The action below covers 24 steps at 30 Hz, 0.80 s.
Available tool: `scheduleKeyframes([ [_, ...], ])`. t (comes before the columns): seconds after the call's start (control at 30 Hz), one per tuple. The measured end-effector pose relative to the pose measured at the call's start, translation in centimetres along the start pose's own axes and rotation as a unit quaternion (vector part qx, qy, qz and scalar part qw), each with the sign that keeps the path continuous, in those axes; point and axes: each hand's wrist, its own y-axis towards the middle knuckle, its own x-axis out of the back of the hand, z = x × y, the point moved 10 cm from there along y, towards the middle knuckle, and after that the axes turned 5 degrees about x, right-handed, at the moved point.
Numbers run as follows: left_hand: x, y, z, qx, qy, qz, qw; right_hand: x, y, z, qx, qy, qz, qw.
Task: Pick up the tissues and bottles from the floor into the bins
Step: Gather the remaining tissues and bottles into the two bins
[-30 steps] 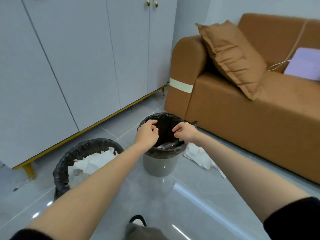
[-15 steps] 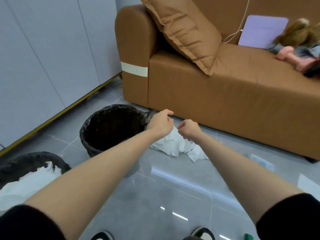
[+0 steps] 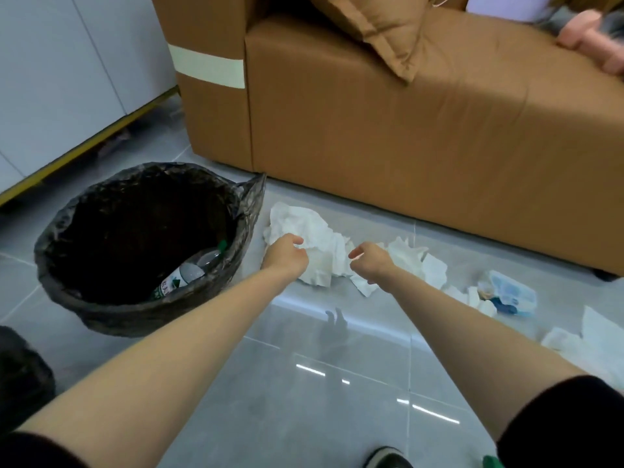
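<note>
Hands off the bin rim since a second ago, both now out over the floor litter and wider apart than half a second back. Bin with black liner: one clear bottle lying slanted inside, green cap toward the wall. Second bin at lower left edge, contents out of view. Crumpled tissues on the tiles by the sofa, just right of the bin. Left hand over their near edge, right hand just beside. Fingers of both loosely curled, gripping nothing; contact with the paper unclear.
</note>
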Motion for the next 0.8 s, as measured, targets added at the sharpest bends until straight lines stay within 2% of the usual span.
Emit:
scheduleKeyframes([
  [0.1,-1.5,1.3,2.5,0.016,-0.023,0.018,0.999,-1.8,0.9,-2.4,-0.049,0.103,0.015,0.993],
  [0.3,-3.8,2.7,6.7,0.031,-0.055,0.048,0.997,-5.6,1.4,-5.8,-0.143,0.296,0.037,0.944],
  [0.53,-6.0,2.4,10.8,0.049,-0.037,0.084,0.995,-7.8,1.8,-6.4,-0.173,0.377,0.056,0.908],
  [0.67,-5.9,2.5,10.9,0.038,-0.02,0.09,0.995,-7.8,2.1,-6.6,-0.159,0.426,-0.001,0.891],
  [0.8,-5.1,2.7,10.1,0.029,-0.044,0.079,0.995,-5.7,1.6,-6.7,-0.092,0.413,-0.089,0.902],
])
